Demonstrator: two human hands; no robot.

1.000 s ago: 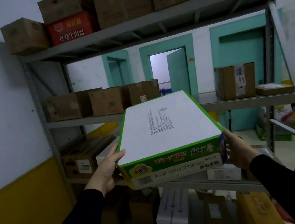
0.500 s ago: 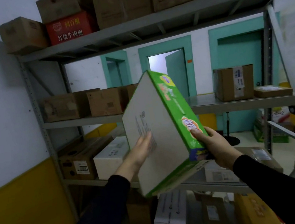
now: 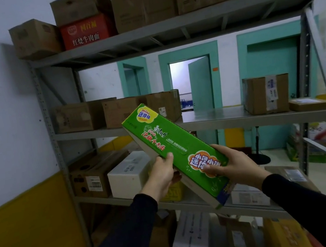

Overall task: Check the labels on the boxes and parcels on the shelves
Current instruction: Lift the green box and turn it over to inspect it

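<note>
One green box (image 3: 176, 155) (two hands)

both arms wear long, plain dark sleeves, left sleeve (image 3: 121, 242) and right sleeve (image 3: 314, 206), ending at the wrists. left hand (image 3: 161, 173) and right hand (image 3: 233, 165) are bare: no gloves, rings or watch visible.

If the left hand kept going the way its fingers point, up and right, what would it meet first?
The left hand already grips the green box, so the box blocks it. Past the box, probably the brown box on the middle shelf; depth is unclear.
</note>
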